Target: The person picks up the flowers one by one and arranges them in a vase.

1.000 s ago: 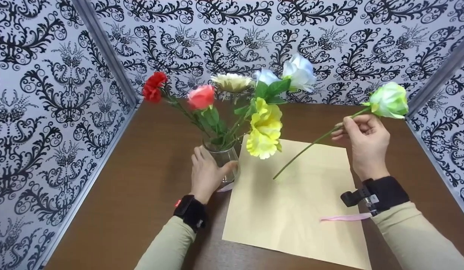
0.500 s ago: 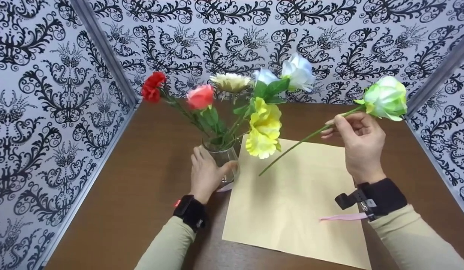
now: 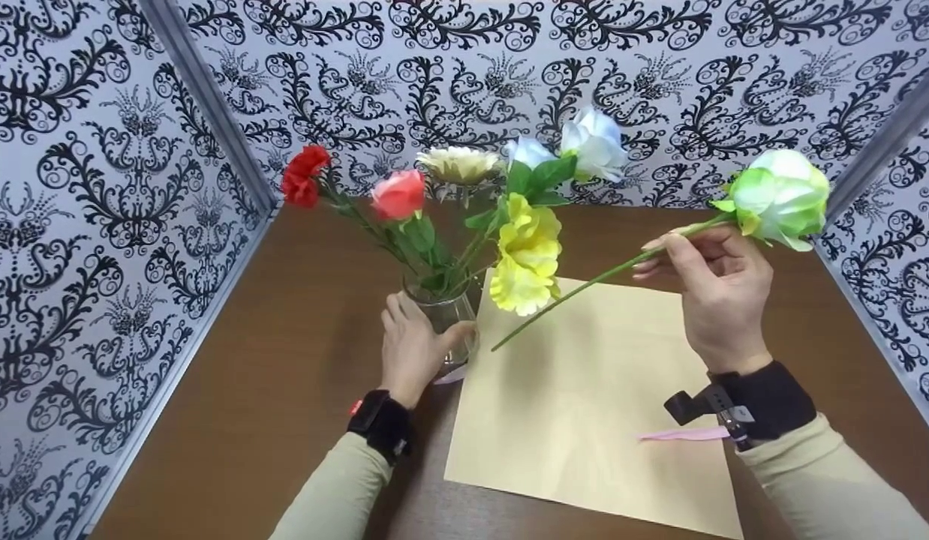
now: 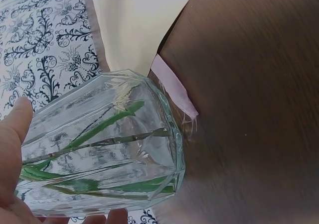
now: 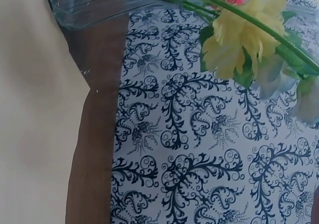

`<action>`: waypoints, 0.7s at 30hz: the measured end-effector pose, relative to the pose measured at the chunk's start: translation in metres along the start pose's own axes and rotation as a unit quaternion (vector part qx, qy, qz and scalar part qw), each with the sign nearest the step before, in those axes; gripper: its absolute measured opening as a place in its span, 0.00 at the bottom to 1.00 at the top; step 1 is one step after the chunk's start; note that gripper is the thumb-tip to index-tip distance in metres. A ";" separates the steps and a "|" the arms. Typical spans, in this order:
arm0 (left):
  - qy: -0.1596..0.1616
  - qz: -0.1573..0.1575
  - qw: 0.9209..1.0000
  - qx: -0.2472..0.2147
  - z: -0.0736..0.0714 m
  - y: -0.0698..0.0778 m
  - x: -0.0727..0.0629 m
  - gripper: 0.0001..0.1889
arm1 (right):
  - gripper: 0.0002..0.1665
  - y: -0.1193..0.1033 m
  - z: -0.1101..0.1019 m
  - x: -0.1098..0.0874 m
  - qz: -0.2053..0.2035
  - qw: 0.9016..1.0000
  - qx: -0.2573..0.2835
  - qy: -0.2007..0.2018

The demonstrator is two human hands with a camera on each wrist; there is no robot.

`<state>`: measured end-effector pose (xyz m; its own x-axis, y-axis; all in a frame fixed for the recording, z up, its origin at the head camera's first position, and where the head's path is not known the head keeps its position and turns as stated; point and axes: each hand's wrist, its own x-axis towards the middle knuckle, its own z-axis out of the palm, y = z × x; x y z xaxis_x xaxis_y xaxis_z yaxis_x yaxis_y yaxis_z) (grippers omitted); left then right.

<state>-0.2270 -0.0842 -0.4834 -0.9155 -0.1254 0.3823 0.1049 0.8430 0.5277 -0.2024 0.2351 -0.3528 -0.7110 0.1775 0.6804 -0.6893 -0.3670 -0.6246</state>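
My left hand point(image 3: 413, 349) grips the clear glass vase point(image 3: 458, 319), fingers on its far left side and thumb across the front. The vase holds a red carnation point(image 3: 305, 176), a pink rose point(image 3: 399, 195), a cream daisy-like bloom point(image 3: 459, 165), a ruffled yellow flower point(image 3: 526, 255) and pale blue flowers point(image 3: 593, 146). Cut stems show through the glass point(image 4: 104, 149) in the left wrist view. To the right, my right hand point(image 3: 727, 292) pinches a green-and-white flower point(image 3: 781, 199) just below its head. Its bare stem point(image 5: 249, 20) slants down-left, overlapping the yellow flower in the head view.
A cream paper sheet point(image 3: 584, 420) lies on the brown table point(image 3: 232, 420), right of the vase. One pink ribbon piece point(image 3: 686, 434) crosses the sheet; another ribbon end point(image 4: 174, 87) lies by the vase's base. Patterned walls point(image 3: 449, 82) enclose the table.
My right hand has shifted slightly left with the green-and-white flower, bringing the stem's lower end left toward the vase. The flower head has turned a little. My left hand stays on the vase.
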 end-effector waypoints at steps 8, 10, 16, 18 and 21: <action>-0.006 -0.004 1.000 0.003 -0.001 0.001 -0.001 0.57 | 0.05 -0.008 0.014 0.000 0.001 1.000 0.020 -0.015; -0.005 -0.003 1.000 0.007 -0.001 0.001 -0.001 0.57 | 0.06 -0.010 0.017 0.000 0.001 1.000 0.021 -0.017; 0.003 0.018 0.999 0.027 0.000 0.000 -0.001 0.56 | 0.05 -0.011 0.023 0.000 -0.003 0.999 0.036 -0.023; 0.007 0.027 0.999 0.037 0.001 -0.001 -0.002 0.55 | 0.05 -0.012 0.026 0.000 -0.005 0.999 0.043 -0.024; 0.002 0.021 0.999 0.032 0.001 -0.001 -0.001 0.55 | 0.05 -0.012 0.029 0.000 -0.005 0.999 0.049 -0.024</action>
<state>-0.2269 -0.0840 -0.4852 -0.9090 -0.0922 0.4065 0.1174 0.8791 0.4619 -0.1904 0.2132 -0.3341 -0.6948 0.1381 0.7059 -0.6781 -0.4531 -0.5788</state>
